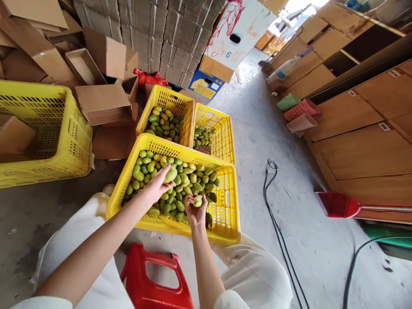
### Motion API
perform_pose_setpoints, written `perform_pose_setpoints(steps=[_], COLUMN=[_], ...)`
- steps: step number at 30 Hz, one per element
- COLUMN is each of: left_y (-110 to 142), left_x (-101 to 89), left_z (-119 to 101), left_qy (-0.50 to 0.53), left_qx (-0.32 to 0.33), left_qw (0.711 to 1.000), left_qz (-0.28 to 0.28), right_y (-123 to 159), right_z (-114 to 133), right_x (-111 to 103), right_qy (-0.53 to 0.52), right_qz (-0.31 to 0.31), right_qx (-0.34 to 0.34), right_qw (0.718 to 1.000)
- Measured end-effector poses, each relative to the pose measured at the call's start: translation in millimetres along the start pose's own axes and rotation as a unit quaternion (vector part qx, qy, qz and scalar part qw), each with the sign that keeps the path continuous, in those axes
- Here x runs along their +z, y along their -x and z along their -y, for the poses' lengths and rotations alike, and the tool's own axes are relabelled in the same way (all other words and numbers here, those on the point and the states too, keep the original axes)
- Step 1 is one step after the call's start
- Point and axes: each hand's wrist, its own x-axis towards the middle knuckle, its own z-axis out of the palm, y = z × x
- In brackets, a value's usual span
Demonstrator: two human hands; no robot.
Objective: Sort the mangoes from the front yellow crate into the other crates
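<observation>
A yellow plastic crate (225, 223) sits on the floor in front of me, holding several green and yellowish mangoes (189, 180). My left hand (156, 185) is over the crate, closed round one pale green mango (170, 174) lifted above the pile. My right hand (195, 210) is near the crate's front, fingers curled round a smaller green mango (198, 200). Behind stand two more yellow crates: one (180, 101) with many mangoes, another (225, 133) with only a few.
A red plastic stool (144, 279) stands between my knees. A large yellow crate (74, 141) with cardboard is at left. Cardboard boxes (103, 103) are piled behind. Black cables (277, 214) run across the concrete floor; a red dustpan (337, 205) and wooden cabinets (363, 128) are at right.
</observation>
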Motion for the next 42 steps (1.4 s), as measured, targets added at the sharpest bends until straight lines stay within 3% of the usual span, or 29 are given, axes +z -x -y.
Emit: perform_pose_setpoints(steps=[3,8,14,20,23,25,28,32,36,39,42], left_y=[11,25,20,12,11,12,12,10,7,5,2], left_x=[5.0,15.7,19.0,18.9,20.0,21.3,22.9,23.7,23.0,21.6,19.5], left_z=[-6,-7,3,12,11,9,8,12,17,19,21], left_qy=[-0.021,-0.037,-0.093,-0.088,-0.071,-0.059,-0.054,-0.065,-0.076,-0.084,-0.091], left_qx=[-0.010,0.011,0.066,0.067,0.036,0.007,-0.022,-0.033,-0.034,-0.033,-0.037], left_qw=[0.999,0.999,0.993,0.994,0.994,0.990,0.986,0.985,0.984,0.983,0.983], left_qz=[-0.037,0.006,0.038,-0.003,-0.076,-0.130,-0.155,-0.157,-0.159,-0.161,-0.156], right_y=[1,5,12,-1,-15,-28,-55,-102,-141,-151,-134], right_z=[15,56,97,100,92,88,93,125,163,171,149], right_x=[14,31,29,12,5,6,26,80,130,135,105], right_qy=[-0.010,0.063,0.122,0.131,0.119,0.122,0.126,0.100,0.061,0.173,0.285], right_qz=[0.057,0.084,0.129,0.045,0.002,-0.014,-0.035,-0.044,-0.010,-0.009,-0.014], right_qx=[-0.002,-0.013,-0.044,0.036,0.094,0.117,0.124,0.066,-0.033,-0.146,-0.164], right_qw=[0.998,0.994,0.983,0.990,0.988,0.986,0.984,0.992,0.998,0.974,0.944])
